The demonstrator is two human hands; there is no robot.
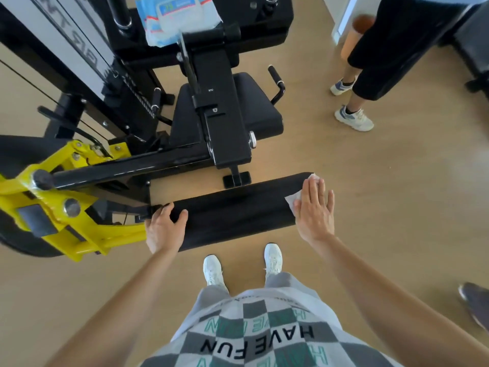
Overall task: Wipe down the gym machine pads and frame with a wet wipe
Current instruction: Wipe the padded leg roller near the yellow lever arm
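right hand [315, 210] flat, fingers spread, pressing white wet wipe [293, 200] onto right end of black roller pad [238, 210], not clenched. left hand [165, 226] curled around pad's left end beside yellow bracket [53, 207]. wipes pack [177, 19] on machine top.

Head camera looks steeply down, close.
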